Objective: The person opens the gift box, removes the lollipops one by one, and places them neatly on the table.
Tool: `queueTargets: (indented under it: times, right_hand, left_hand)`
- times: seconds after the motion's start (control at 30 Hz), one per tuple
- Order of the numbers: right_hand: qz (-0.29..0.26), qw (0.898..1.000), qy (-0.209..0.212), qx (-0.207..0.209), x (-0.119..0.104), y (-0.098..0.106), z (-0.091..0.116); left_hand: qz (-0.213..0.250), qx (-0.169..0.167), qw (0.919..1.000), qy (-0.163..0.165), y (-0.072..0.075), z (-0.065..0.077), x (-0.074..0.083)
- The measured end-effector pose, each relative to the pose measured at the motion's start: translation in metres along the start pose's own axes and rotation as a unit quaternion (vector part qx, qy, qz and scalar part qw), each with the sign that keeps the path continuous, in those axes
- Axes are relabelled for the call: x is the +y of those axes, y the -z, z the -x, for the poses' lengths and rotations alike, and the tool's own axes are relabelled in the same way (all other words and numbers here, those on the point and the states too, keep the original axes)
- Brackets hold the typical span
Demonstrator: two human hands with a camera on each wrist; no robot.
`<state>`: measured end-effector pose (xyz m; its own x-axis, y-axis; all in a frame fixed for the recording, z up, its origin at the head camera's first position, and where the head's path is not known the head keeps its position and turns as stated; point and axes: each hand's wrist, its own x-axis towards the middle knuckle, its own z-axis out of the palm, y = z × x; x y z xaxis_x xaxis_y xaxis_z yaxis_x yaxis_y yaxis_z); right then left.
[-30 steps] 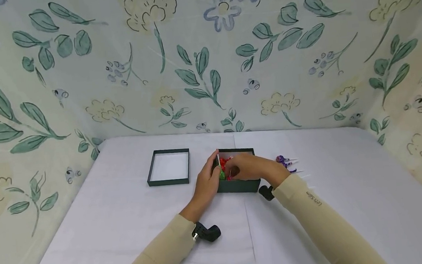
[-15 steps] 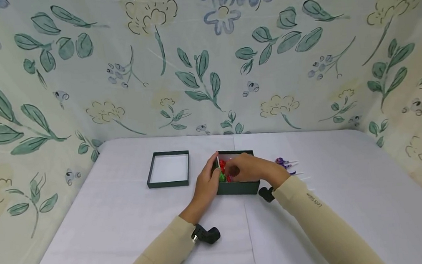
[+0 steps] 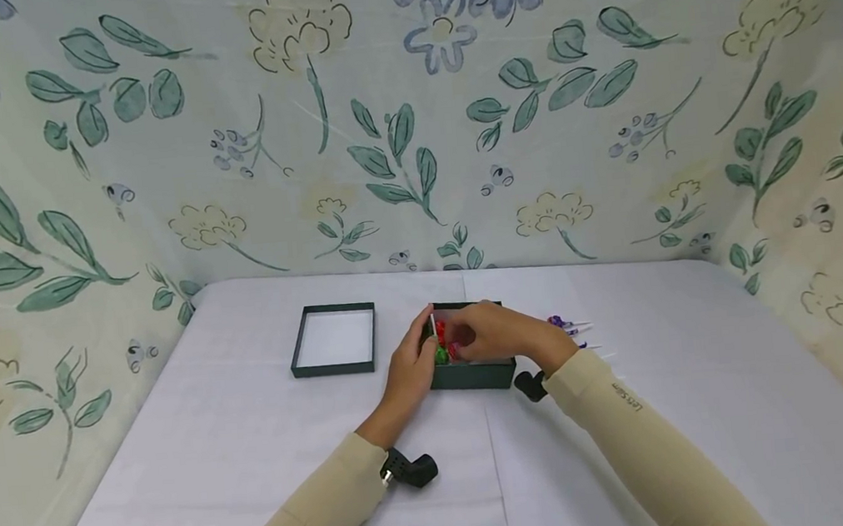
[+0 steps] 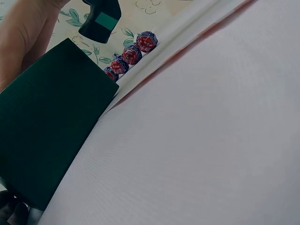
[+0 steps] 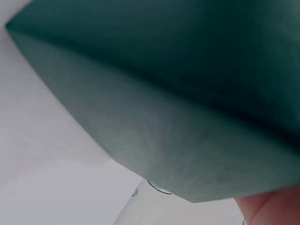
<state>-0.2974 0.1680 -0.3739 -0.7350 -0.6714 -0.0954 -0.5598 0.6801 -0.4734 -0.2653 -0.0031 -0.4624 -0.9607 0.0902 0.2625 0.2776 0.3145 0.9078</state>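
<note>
A dark green box with several lollipops inside stands on the table. My left hand grips its left side, thumb at the rim beside a green lollipop and a white stick. My right hand reaches into the box from the right, fingers curled down and pinching a pinkish-red lollipop; the fingertips are partly hidden. Another red lollipop lies behind it. In the left wrist view the box's outer wall fills the left side; in the right wrist view the box covers most of the frame.
The shallow green-rimmed lid lies left of the box, white inside up. Right of the box is a row of purple lollipops, seen in the left wrist view as red-and-blue wrapped lollipops. A floral cloth hangs behind the white table.
My right hand has shifted very slightly left within the box. My left hand keeps its hold on the box. The head view has tilted and turned a little.
</note>
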Motion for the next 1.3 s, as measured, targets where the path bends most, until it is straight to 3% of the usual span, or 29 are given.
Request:
queueTargets:
  times: [0.57,0.87,1.1,1.3]
  right_hand:
    - [-0.022,1.0,0.003,0.021,-0.011,0.018,0.013]
    - [-0.031,0.998,-0.016,0.051,-0.014,0.028,0.035]
    - [-0.029,0.996,-0.025,0.075,-0.014,0.036,0.055]
    - [-0.022,0.993,-0.048,0.101,-0.009,0.039,0.075]
  left_hand:
    - [0.002,-0.001,1.0,0.007,-0.004,0.002,-0.002]
    - [0.01,-0.008,0.9999,0.011,-0.008,0.003,-0.002]
    - [0.006,-0.001,0.9997,0.023,-0.005,0.003,0.001]
    - [0.003,0.001,0.9999,0.015,-0.001,0.002,0.001]
